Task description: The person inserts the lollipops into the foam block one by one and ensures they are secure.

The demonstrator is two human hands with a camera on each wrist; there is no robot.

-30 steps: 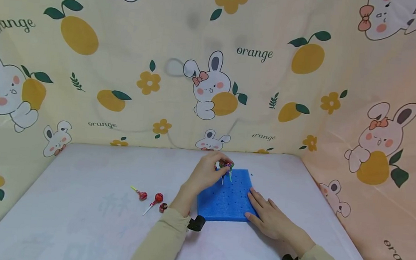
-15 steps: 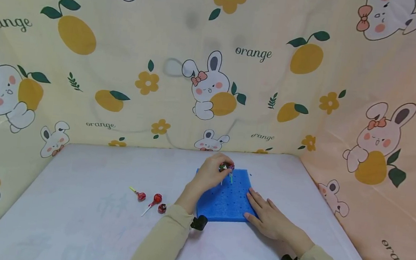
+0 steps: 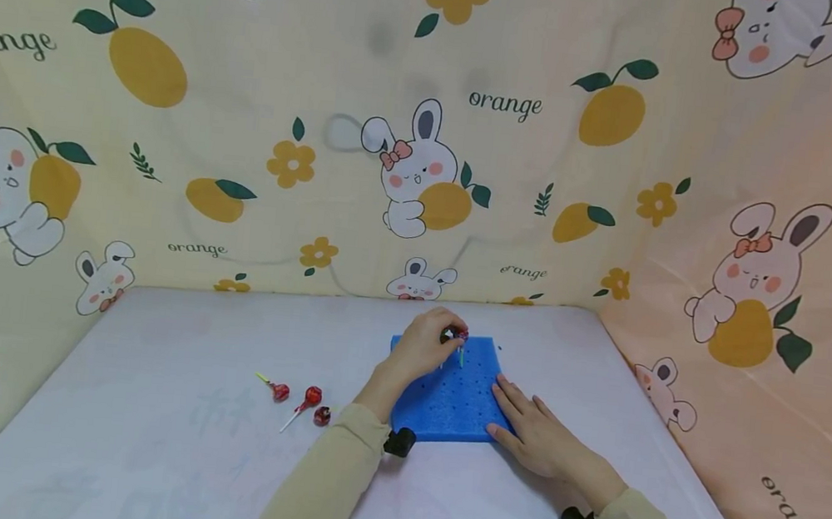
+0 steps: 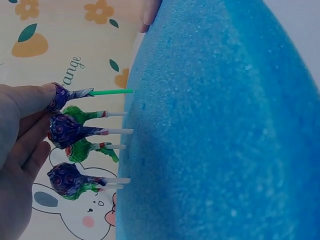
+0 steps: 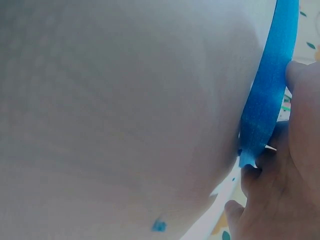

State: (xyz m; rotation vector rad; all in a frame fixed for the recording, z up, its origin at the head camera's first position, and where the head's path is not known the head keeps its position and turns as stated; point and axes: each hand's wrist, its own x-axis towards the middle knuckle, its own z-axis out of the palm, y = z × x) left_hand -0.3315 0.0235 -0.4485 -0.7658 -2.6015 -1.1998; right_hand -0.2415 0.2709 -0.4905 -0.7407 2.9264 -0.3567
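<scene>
Left hand (image 3: 418,347) tight on lollipop (image 4: 82,93), slightly lower than before; right hand (image 3: 540,439) straight-fingered against blue foam (image 3: 442,408).

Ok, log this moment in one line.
left grip: pinches green-stick lollipop at blue foam block | right grip: touches block's edge | table: three loose lollipops

The left hand (image 3: 417,345) pinches a lollipop (image 3: 463,354) over a blue board (image 3: 447,405) the right hand (image 3: 537,438) touches.

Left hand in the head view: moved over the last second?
Yes, slightly to the right. Against the blue foam board, the left hand has shifted enough to uncover the board's far-left corner, which it hid before.
</scene>
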